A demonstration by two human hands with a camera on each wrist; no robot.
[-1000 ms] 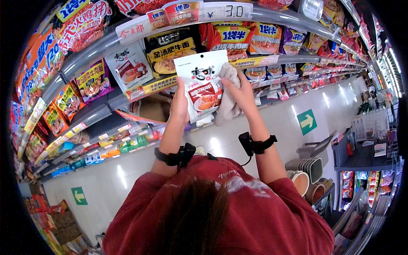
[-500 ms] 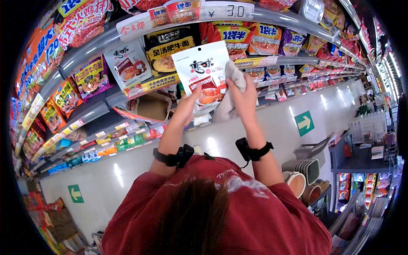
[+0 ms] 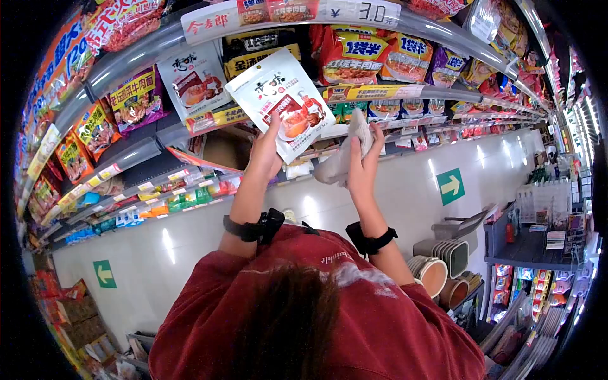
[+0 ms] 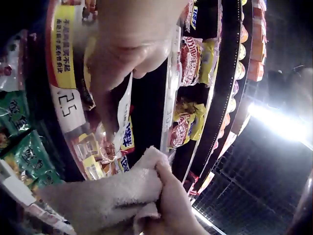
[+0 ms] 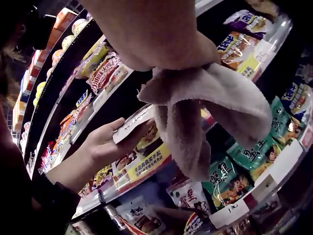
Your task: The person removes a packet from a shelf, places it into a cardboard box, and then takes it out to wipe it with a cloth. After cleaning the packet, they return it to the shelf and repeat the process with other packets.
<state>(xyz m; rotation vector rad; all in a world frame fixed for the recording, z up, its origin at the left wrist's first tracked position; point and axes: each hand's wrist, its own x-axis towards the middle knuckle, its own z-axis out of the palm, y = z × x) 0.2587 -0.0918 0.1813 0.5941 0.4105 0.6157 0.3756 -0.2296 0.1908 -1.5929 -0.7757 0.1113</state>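
My left hand [image 3: 266, 151] pinches a white food pouch [image 3: 297, 120] by its lower left edge, thumb across the front. The pouch has black lettering, a red label and a picture of food, and it leans to the left. A grey cloth [image 3: 334, 167] hangs in my right hand [image 3: 365, 166], to the right of the pouch and apart from it in the head view. In the right wrist view the cloth [image 5: 215, 93] droops in folds below that hand, and the pouch [image 5: 131, 125] shows nearly edge-on in my left hand [image 5: 100, 145].
Curved shelves with bagged noodles [image 3: 354, 54] run across the front. A similar white pouch [image 3: 192, 79] leans on the shelf at left, above an open cardboard box [image 3: 228, 149]. Stacked pots [image 3: 434, 275] stand on the right, near a dark rack [image 3: 529, 244].
The cloth, earlier against the pouch's right side, has come away from it to the right and down. My left hand has tilted the pouch leftward and moved it slightly left.
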